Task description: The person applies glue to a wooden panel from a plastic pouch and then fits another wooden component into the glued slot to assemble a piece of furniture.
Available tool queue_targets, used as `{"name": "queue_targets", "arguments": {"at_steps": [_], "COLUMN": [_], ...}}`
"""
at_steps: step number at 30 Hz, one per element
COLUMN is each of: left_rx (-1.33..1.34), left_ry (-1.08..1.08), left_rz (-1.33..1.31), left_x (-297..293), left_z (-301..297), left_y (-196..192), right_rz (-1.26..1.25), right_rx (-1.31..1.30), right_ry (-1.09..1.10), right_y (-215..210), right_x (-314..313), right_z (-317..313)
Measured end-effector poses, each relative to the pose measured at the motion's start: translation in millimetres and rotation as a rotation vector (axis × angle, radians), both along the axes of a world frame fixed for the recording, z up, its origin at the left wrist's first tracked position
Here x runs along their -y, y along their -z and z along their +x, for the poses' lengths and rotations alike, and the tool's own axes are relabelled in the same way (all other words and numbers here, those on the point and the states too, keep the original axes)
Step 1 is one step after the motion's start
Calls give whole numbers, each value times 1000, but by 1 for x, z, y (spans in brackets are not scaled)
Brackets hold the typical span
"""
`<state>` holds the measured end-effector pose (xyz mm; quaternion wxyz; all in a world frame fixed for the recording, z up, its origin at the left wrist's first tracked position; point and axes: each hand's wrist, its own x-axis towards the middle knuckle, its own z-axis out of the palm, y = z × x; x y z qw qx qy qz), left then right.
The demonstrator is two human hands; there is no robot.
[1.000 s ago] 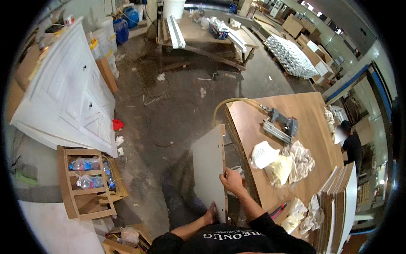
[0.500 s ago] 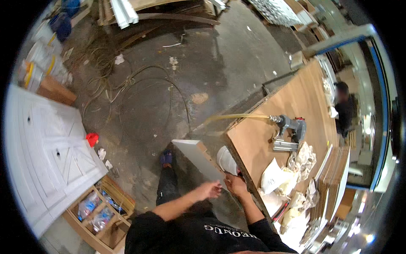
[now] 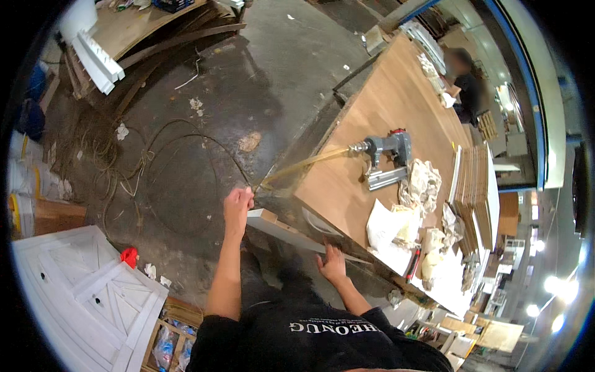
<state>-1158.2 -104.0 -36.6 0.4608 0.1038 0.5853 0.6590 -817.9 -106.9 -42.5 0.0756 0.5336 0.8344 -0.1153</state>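
A long white panel [image 3: 291, 234] with a bare wood edge stands on its side in front of me, beside the worktable. Near its far left end, my left hand [image 3: 237, 203] is raised with its fingers curled together; whatever they hold, if anything, is too small to make out. My right hand [image 3: 333, 264] is at the panel's upper edge toward the table, thumb and fingers spread apart. On the wooden tabletop [image 3: 365, 118] to the right lies a grey nail gun [image 3: 389, 152], joined to a yellowish air hose [image 3: 304, 164]. Neither hand touches it.
Crumpled white cloths [image 3: 421, 186] and stacked brown boards [image 3: 476, 186] lie on the table. A white cabinet door [image 3: 87, 279] leans at left, near a wooden crate [image 3: 162, 332]. Coiled hose [image 3: 180, 127] covers the floor. Another person [image 3: 463, 87] is beyond the table.
My left hand has moved forward, from beside the right hand to the panel's far end. My right hand's fingers have spread. The view has turned to the right.
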Motion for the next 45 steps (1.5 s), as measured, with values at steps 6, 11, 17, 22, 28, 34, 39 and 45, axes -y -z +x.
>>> {"name": "queue_targets", "arguments": {"at_steps": [6,11,17,22,28,34,39,45], "left_rx": [-113,-907,-1808,-1613,-1668,-1618,-1729,-1386], "left_ry": [35,217,755,1282,1278,1420,891,437], "left_rz": [-137,-219,-368,-526,-363,-387,-159,-51], "left_x": [77,72,19,12,18,-19,-25,31], "left_z": [30,43,68,76,54,15,16,57], "left_y": [34,6,-23,-16,-13,2,0,-12], "right_rz": [-212,-340,-437,-439,-349,-279,-309,84], "right_rx": [178,261,167,321,314,215,82,-452], "right_ry": [154,157,58,-87,-145,-74,168,75], "right_y": [-5,-6,2,15,-7,-9,-22,-62], "right_x": [-8,-36,-57,-41,-23,-17,-28,62], "right_z": [10,31,20,31,12,-20,-28,26]}}
